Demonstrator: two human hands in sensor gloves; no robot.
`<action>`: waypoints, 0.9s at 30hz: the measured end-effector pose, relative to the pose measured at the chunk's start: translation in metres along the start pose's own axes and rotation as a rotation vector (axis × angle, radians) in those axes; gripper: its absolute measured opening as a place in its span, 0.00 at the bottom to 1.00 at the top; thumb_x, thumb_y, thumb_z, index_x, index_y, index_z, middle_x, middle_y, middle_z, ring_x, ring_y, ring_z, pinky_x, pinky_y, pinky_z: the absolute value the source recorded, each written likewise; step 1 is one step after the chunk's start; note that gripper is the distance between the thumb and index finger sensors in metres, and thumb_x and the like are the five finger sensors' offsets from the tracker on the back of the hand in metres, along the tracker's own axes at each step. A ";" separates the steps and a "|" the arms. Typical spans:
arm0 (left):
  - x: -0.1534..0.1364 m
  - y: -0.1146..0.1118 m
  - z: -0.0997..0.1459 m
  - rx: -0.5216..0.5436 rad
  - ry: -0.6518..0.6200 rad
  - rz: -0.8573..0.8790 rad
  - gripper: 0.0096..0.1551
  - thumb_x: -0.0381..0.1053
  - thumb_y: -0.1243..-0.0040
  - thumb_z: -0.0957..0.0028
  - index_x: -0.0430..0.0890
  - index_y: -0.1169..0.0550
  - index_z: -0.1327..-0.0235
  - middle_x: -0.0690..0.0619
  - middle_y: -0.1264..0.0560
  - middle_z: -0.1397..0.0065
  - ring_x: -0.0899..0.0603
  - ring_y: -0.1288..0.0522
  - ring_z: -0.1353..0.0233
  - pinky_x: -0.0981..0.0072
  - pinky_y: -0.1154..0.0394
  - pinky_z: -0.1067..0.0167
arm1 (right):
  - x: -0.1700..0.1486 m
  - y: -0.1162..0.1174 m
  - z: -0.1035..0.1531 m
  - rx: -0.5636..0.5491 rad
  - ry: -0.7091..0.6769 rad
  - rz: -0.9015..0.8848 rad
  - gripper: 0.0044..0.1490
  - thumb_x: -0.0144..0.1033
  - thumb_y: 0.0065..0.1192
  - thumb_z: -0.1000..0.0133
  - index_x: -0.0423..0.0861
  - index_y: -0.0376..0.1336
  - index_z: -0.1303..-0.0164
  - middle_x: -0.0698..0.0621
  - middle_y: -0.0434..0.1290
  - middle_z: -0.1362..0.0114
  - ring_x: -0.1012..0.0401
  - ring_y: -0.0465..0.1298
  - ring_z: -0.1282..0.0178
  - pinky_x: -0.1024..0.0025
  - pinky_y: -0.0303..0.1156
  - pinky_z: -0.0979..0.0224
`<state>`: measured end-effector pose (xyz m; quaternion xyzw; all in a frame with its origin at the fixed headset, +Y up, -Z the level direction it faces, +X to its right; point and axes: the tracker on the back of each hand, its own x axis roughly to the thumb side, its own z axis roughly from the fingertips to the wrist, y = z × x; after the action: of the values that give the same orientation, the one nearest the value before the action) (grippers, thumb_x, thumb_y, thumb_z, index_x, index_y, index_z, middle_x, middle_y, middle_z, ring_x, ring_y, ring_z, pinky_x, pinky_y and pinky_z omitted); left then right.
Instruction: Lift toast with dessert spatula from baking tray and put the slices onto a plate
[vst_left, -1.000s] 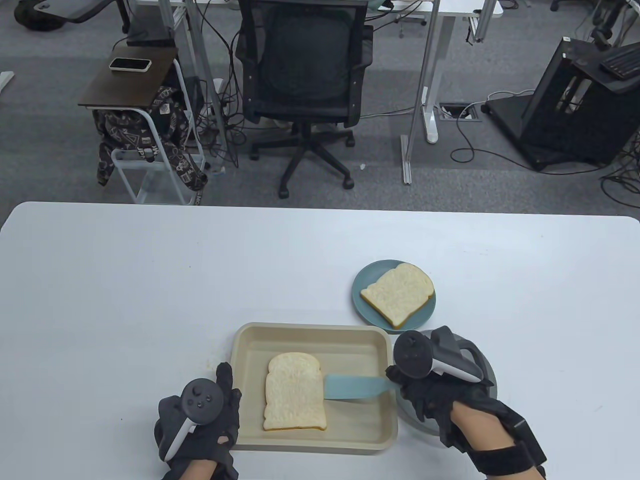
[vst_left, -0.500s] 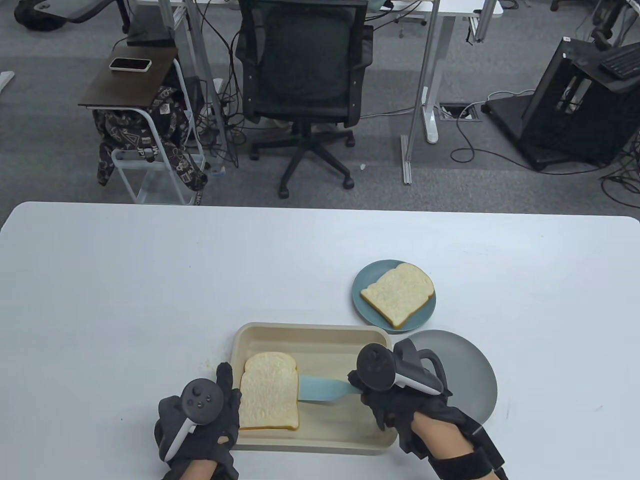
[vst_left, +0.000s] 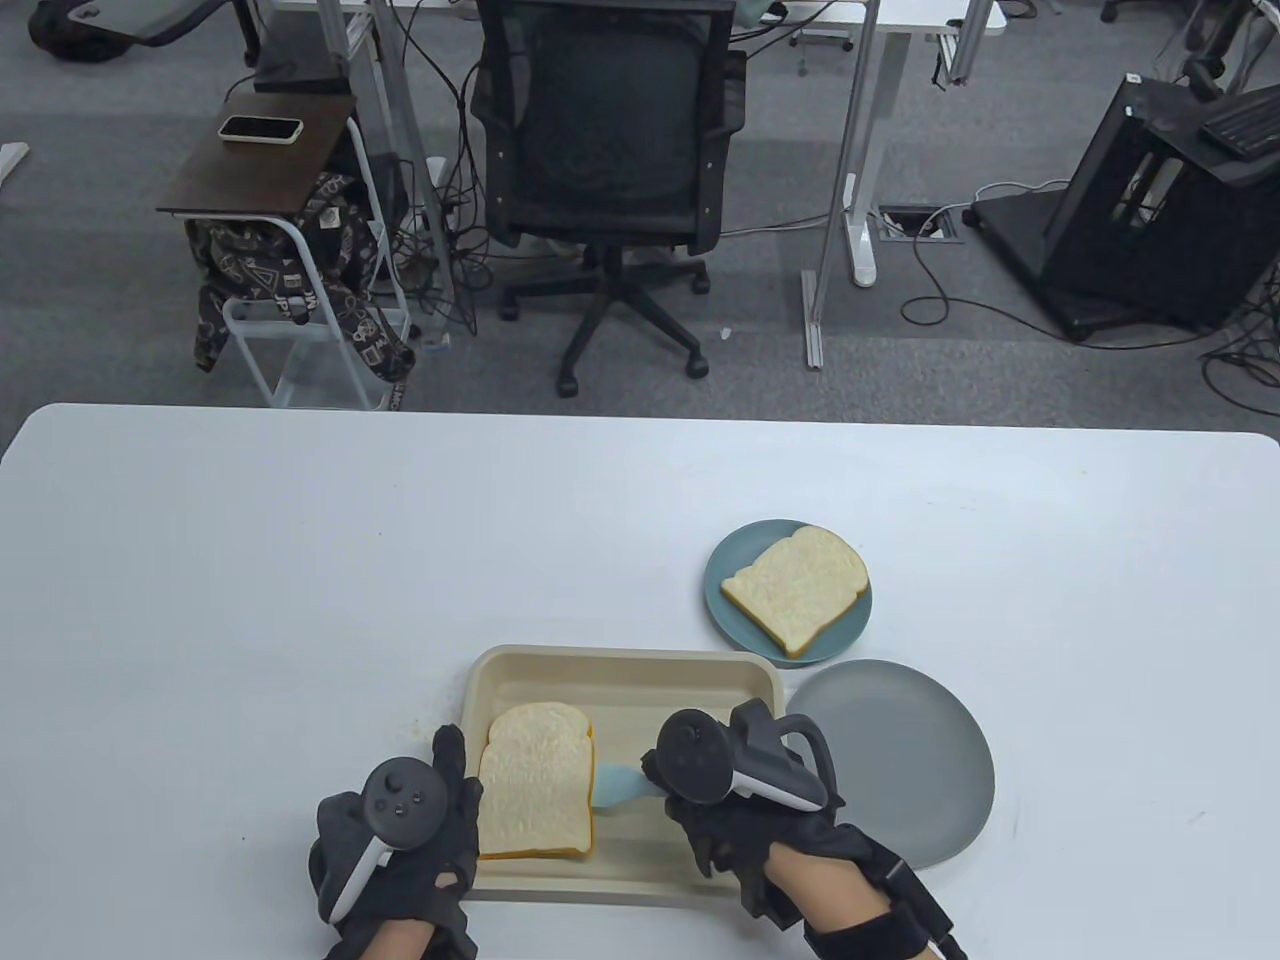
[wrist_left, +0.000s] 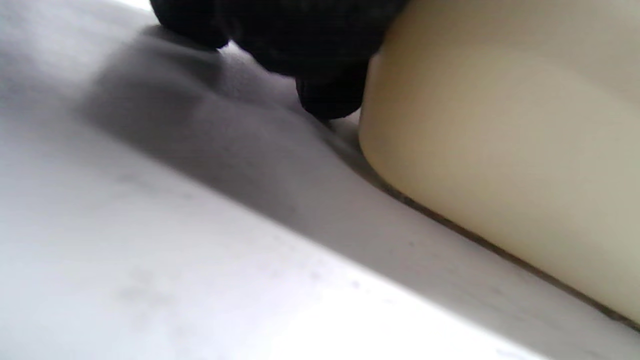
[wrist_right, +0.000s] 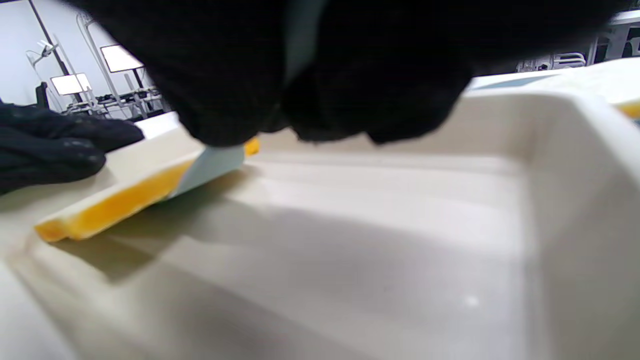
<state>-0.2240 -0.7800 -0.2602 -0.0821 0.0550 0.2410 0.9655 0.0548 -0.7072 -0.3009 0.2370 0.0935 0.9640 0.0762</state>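
Note:
A slice of toast lies against the left wall of the beige baking tray, its right side raised by the light blue spatula that reaches under it. My right hand grips the spatula's handle inside the tray. In the right wrist view the blade goes under the toast's yellow edge. My left hand rests flat against the tray's left outer wall. A second slice lies on the teal plate. An empty grey plate sits right of the tray.
The white table stretches wide to the left and far side. Beyond its far edge stand an office chair, a small side table with a phone and cables on the floor.
My right hand has pushed the spatula leftward, sliding the toast to the tray's left wall and going further under it. The left hand has stayed put.

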 end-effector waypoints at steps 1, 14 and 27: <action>0.000 0.000 0.000 0.000 0.000 0.000 0.36 0.54 0.52 0.37 0.45 0.44 0.18 0.52 0.20 0.39 0.52 0.18 0.70 0.39 0.36 0.26 | 0.002 0.002 -0.001 -0.009 -0.001 -0.006 0.31 0.37 0.74 0.58 0.49 0.72 0.42 0.45 0.83 0.49 0.53 0.83 0.69 0.64 0.82 0.78; -0.001 0.000 0.000 -0.001 0.001 0.015 0.36 0.54 0.52 0.37 0.45 0.44 0.18 0.52 0.20 0.39 0.52 0.18 0.70 0.39 0.36 0.26 | -0.022 0.001 0.033 -0.118 0.031 -0.073 0.31 0.38 0.73 0.57 0.49 0.72 0.41 0.45 0.82 0.48 0.54 0.83 0.70 0.66 0.82 0.78; -0.002 0.000 0.000 -0.004 0.000 0.020 0.36 0.54 0.52 0.37 0.45 0.44 0.19 0.52 0.20 0.39 0.52 0.18 0.69 0.39 0.37 0.26 | -0.130 -0.069 0.044 -0.421 0.501 -0.032 0.31 0.38 0.72 0.55 0.47 0.71 0.39 0.44 0.81 0.47 0.54 0.82 0.70 0.68 0.82 0.79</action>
<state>-0.2256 -0.7808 -0.2600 -0.0835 0.0554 0.2505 0.9629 0.1966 -0.6588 -0.3354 -0.0298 -0.0881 0.9892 0.1133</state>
